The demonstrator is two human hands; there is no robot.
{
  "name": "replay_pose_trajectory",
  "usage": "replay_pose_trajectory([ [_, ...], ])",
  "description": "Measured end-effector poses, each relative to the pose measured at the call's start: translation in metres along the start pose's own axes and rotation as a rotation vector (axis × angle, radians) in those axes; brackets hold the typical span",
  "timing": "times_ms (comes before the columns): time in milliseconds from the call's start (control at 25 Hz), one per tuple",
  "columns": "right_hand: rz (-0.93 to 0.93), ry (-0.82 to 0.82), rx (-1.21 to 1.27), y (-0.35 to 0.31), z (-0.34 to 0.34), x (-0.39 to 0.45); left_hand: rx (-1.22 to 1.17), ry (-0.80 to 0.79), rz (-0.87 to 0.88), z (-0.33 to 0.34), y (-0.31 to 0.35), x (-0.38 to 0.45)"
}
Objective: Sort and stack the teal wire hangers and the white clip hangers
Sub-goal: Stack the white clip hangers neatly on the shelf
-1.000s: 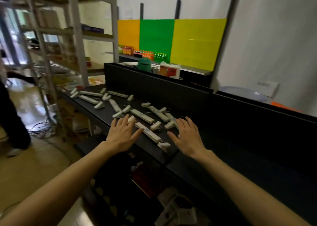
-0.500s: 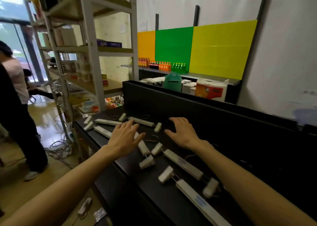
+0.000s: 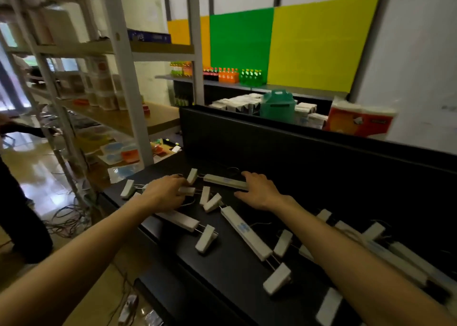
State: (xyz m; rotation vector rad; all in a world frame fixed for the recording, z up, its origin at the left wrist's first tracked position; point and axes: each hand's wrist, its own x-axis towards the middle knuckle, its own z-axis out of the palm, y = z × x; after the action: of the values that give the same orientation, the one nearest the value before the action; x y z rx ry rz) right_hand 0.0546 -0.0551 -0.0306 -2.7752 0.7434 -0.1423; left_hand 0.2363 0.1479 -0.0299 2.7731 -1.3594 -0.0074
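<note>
Several white clip hangers lie scattered on a black table (image 3: 230, 268). My left hand (image 3: 164, 193) reaches over the far left group, and its curled fingers pinch a hanger's small white clip (image 3: 187, 190). My right hand (image 3: 259, 189) rests with spread fingers on the right end of the farthest hanger bar (image 3: 226, 181). A long hanger with a blue label (image 3: 244, 231) lies between my forearms, and another bar (image 3: 180, 220) sits under my left wrist. More white hangers (image 3: 395, 254) pile up at the right. Only white clip hangers are in view.
A tall black back panel (image 3: 296, 157) walls the table's far side. Behind it stand a teal box (image 3: 278, 104) and an orange pack (image 3: 358, 123). A metal shelf rack (image 3: 123, 78) stands left, with cables (image 3: 69, 217) on the floor and a person (image 3: 14, 202) beside it.
The view has swung left along the table. Both hands have moved to the far left hangers; my left hand's fingers have curled onto a clip and my right hand has settled on the far bar.
</note>
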Motion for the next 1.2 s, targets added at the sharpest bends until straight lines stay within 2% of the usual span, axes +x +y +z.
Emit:
replay_pose_trajectory([
  [120, 0.09, -0.016, -0.035, -0.006, 0.009, 0.011, 0.053, -0.111, 0.183, -0.002, -0.021, 0.034],
  [240, 0.159, -0.003, -0.029, -0.011, 0.012, 0.015, 0.079, -0.096, 0.335, -0.005, -0.033, 0.064],
  [440, 0.21, 0.153, 0.021, -0.023, 0.014, 0.01, 0.002, -0.042, 0.484, 0.001, -0.042, 0.076],
  [640, 0.181, 0.29, 0.076, -0.033, 0.01, 0.004, -0.108, 0.112, 0.571, -0.001, -0.053, 0.079],
  [840, 0.202, 0.476, 0.203, -0.035, 0.013, -0.014, -0.115, 0.306, 0.594, -0.008, -0.049, 0.082],
  [1040, 0.239, 0.614, 0.186, -0.017, 0.0, -0.052, -0.113, 0.405, 0.703, -0.02, -0.009, 0.076],
  [1200, 0.258, 0.696, 0.15, 0.012, -0.023, -0.1, -0.094, 0.464, 0.814, -0.025, 0.047, 0.058],
])
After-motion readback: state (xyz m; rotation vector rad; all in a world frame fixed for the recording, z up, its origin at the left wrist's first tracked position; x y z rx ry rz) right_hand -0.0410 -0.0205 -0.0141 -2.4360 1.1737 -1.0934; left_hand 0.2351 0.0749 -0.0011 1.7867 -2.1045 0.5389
